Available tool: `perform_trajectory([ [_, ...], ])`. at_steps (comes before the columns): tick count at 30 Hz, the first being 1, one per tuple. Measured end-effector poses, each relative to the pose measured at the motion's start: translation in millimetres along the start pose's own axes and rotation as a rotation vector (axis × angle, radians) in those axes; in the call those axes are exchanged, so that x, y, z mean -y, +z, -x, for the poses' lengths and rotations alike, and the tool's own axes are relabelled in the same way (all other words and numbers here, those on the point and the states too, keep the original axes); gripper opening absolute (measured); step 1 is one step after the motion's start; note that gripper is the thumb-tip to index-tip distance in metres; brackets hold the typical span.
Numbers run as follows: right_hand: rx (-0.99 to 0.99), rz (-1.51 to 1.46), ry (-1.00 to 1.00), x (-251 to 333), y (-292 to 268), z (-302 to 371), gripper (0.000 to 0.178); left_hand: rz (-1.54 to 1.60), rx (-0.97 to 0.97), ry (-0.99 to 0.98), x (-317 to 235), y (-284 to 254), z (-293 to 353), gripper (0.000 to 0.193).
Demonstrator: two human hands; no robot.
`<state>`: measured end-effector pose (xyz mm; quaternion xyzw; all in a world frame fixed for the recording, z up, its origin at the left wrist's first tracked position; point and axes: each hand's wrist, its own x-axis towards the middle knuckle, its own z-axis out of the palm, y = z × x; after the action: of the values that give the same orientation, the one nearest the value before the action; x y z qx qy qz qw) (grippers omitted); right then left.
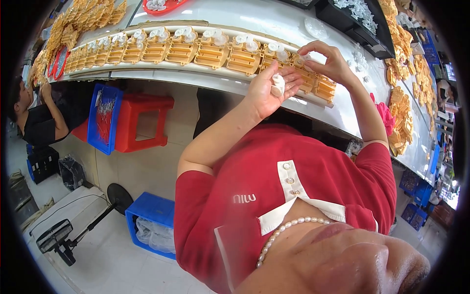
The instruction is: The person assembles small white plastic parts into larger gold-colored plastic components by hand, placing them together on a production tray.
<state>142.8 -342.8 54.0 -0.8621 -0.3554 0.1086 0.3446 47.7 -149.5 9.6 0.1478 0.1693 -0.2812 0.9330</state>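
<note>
A long row of orange-yellow plastic housings (210,55) lies along a pale rail on the bench, many topped with clear-white round pieces (214,35). My left hand (267,90) is palm up in front of the row's right part, with its fingers stretched out. Small white plastic parts (278,85) rest in that palm. Over the housings nearest the right end, my right hand (333,63) pinches a small whitish plastic piece (304,57) between thumb and fingertips. The exact shape of that piece is partly hidden by the fingers.
A black bin (360,24) of clear parts stands at the back right. Piles of orange housings (401,115) lie right and far left. Loose clear pieces (360,61) sit beside my right hand. Left of me are a red stool (142,122), a blue tray (104,117) and a co-worker (44,115).
</note>
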Motion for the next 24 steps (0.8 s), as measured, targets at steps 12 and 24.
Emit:
perform_trajectory([
  [12, 0.011, 0.114, 0.002, -10, -2, -1, 0.024, 0.004, 0.013, 0.017, -1, -1, -1, 0.055],
  [24, -0.008, 0.228, -0.088, -10, 1, -6, 0.027, -0.031, -0.021, 0.003, 0, 2, -3, 0.056],
])
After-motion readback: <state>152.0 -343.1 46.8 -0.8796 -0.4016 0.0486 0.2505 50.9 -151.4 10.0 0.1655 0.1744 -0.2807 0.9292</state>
